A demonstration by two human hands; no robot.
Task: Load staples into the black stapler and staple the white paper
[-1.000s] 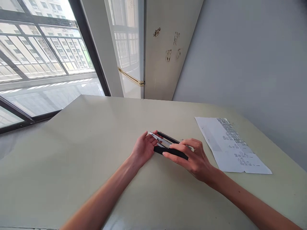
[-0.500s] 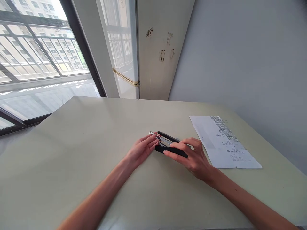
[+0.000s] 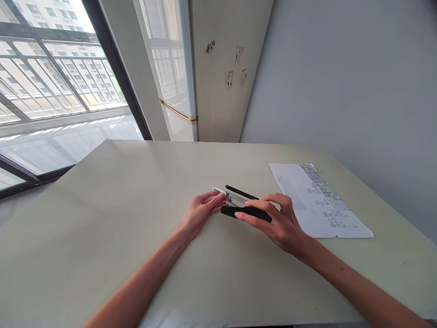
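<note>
A black stapler point(image 3: 243, 206) lies open on the pale table point(image 3: 119, 218), its silver metal staple rail point(image 3: 228, 196) sticking out to the left. My right hand point(image 3: 282, 223) grips the stapler's black body from the right, fingers wrapped over it. My left hand point(image 3: 201, 212) pinches the near end of the silver rail between thumb and fingertips.
A printed sheet of paper point(image 3: 317, 202) lies on the table to the right of my hands. A tall pale fridge point(image 3: 201, 68) stands behind the table. A large window point(image 3: 51, 82) is at the left, a grey wall point(image 3: 341, 77) at the right.
My left hand has closed its fingers on the silver rail, from a looser, more spread touch. The view has shifted slightly; the stapler stays in about the same place.
</note>
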